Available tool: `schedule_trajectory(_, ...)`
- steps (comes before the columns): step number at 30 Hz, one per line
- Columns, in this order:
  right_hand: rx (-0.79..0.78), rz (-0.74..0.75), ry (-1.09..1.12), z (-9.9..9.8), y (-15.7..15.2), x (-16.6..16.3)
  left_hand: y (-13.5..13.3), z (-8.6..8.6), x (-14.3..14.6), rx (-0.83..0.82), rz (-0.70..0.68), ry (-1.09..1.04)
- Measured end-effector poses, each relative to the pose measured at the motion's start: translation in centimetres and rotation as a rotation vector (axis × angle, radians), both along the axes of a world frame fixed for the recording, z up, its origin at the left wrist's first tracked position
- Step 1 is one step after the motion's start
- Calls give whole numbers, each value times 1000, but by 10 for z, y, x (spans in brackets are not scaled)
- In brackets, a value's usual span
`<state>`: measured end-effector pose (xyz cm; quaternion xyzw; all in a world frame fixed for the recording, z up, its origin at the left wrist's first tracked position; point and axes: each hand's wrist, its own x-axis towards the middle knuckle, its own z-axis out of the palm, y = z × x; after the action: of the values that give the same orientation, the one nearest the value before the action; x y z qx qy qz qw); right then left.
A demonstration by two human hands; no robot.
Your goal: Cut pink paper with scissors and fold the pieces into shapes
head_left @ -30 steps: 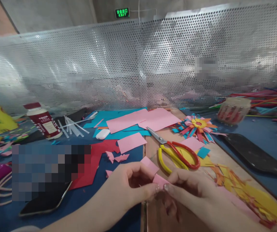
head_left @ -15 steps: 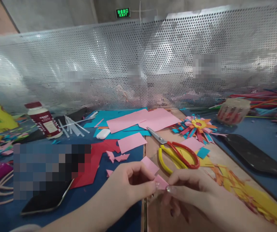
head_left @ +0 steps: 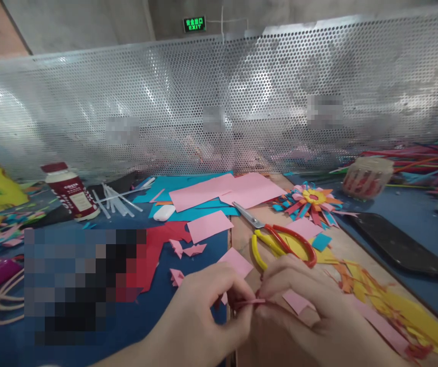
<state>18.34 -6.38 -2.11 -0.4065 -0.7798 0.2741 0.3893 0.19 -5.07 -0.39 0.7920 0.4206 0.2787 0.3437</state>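
Since the earlier frame both hands had dropped toward the bottom centre and the pink scrap [head_left: 250,302] had turned edge-on; my left hand [head_left: 207,306] and right hand [head_left: 303,306] each pinched it between fingertips; scissors [head_left: 280,243] lay just above, untouched; I judged the fold tighter.

Readable text appears in two locations. A green illuminated sign [head_left: 194,23], mounted on the wall far beyond the pinching hands and above the perforated metal screen, reads "EXIT" beneath a row of characters too small to read. A white bottle [head_left: 71,192] with a dark red label, well to the left of the grip, carries small white lettering, not legible.
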Motion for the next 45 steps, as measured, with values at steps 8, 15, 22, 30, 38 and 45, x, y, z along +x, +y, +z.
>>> schedule_trajectory(8,229,-63,-72,6,-7,9,1,2,1,-387,-63,-256)
schedule_trajectory(15,57,-78,-28,8,-8,14,11,1,1,-1094,-256,-432)
schedule_trajectory(22,162,143,-79,5,7,21,13,-3,-1,-1034,-241,-520)
schedule_trajectory(30,-80,45,-150,12,3,6,11,1,5,-797,-38,-661)
schedule_trajectory(38,-179,151,-181,10,2,5,9,-2,5,-685,-126,-447)
schedule_trajectory(45,-229,214,-221,4,1,8,8,-3,0,-461,-89,-172)
